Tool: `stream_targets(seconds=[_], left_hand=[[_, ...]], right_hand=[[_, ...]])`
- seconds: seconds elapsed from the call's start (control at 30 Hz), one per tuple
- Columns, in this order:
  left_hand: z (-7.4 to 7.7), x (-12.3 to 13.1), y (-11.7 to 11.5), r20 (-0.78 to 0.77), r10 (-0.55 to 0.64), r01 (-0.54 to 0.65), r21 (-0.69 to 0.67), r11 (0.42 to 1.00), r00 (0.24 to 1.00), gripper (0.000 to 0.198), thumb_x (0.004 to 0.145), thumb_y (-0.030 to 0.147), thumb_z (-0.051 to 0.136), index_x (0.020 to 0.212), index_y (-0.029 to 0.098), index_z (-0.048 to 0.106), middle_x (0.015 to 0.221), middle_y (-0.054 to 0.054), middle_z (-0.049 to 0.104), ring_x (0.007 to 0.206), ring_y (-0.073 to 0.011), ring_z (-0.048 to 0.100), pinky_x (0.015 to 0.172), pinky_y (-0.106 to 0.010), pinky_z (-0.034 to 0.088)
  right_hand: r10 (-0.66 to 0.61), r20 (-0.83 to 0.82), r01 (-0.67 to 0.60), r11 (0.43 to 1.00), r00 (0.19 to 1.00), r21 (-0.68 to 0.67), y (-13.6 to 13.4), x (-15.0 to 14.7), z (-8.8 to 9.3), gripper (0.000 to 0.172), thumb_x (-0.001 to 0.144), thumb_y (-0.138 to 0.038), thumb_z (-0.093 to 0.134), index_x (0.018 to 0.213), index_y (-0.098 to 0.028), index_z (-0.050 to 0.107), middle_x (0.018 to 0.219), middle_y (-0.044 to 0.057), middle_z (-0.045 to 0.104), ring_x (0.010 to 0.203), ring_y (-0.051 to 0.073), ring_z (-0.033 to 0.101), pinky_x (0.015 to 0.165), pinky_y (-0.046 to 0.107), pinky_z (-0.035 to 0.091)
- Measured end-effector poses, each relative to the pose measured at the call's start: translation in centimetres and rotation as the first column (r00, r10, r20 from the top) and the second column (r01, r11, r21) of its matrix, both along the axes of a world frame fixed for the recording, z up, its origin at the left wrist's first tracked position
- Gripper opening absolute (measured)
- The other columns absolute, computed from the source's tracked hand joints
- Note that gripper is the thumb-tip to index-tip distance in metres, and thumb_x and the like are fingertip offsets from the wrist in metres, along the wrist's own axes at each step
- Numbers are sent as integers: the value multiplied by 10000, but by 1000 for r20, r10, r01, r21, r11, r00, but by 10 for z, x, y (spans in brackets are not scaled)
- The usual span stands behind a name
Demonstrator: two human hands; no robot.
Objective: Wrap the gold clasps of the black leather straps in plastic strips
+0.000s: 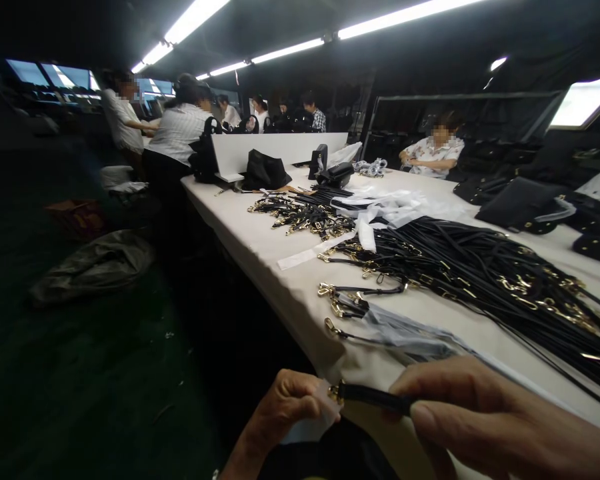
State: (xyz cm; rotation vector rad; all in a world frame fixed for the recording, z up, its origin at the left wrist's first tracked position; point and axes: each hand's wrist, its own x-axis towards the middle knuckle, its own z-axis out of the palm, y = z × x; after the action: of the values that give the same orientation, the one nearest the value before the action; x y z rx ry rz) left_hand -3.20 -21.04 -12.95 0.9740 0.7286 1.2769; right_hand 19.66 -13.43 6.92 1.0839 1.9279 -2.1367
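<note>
Low in the view, my left hand (290, 403) pinches a piece of translucent white wrapping (313, 427) right beside a gold metal clasp. That clasp sits at the end of a black strap (375, 398), which my right hand (475, 417) grips between thumb and fingers. The wrapping touches the clasp; whether it goes around it I cannot tell. Just beyond my hands, several black straps with gold hooks (333, 327) lie on the pale tabletop, some partly covered by a translucent sleeve (405, 333).
A large pile of black straps (460, 260) spreads over the pale-covered table (260, 267), with white wrapping strips (385, 210) on top. Black bags (520, 203) lie at the right. Several people stand or sit around the table. A crumpled sack (95, 267) lies on the green floor.
</note>
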Motion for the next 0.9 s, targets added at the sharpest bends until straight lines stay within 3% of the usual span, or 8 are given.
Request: stream_targets(seconds=[0.27,0.5,0.63,0.73,0.9], left_hand=[[4,5,3,-8,48,-47,71,996,999,468,710,578,809,615,121,779,689,-113,697,720,-227,601,742,-347,457],[1,0,1,-121,52,-53,-5,999,991,507,700,614,795,654,109,792,655,-115,683,629,-206,590,592,-300,420],[3,-2,-2,-141,18,-21,-17,1000,990,492,702,604,798,664,113,806,667,-124,701,661,-230,632,667,-329,475],[-2,-2,-2,-141,8,-11,-17,1000,990,468,709,581,805,742,114,830,738,-146,738,724,-256,660,705,-338,484],[-11,0,0,-75,39,-37,21,999,996,477,711,598,797,713,123,826,729,-138,731,723,-250,657,701,-332,472]], right_hand=[[33,51,-33,999,998,11,0,0,-6,508,843,-647,638,938,-157,734,701,2,545,554,66,326,472,169,211],[36,91,-35,999,995,-6,8,9,-13,577,813,-690,648,960,-134,693,684,8,578,507,46,309,443,157,201],[27,97,-26,1000,995,-16,12,13,-8,554,827,-678,647,915,-131,658,702,8,586,486,28,282,425,152,178],[32,107,-31,999,994,-8,10,12,-1,570,829,-694,635,921,-132,658,703,8,580,487,25,277,423,149,173],[59,123,-60,998,991,6,5,8,4,594,819,-711,632,957,-135,674,716,19,588,490,30,296,416,152,173]])
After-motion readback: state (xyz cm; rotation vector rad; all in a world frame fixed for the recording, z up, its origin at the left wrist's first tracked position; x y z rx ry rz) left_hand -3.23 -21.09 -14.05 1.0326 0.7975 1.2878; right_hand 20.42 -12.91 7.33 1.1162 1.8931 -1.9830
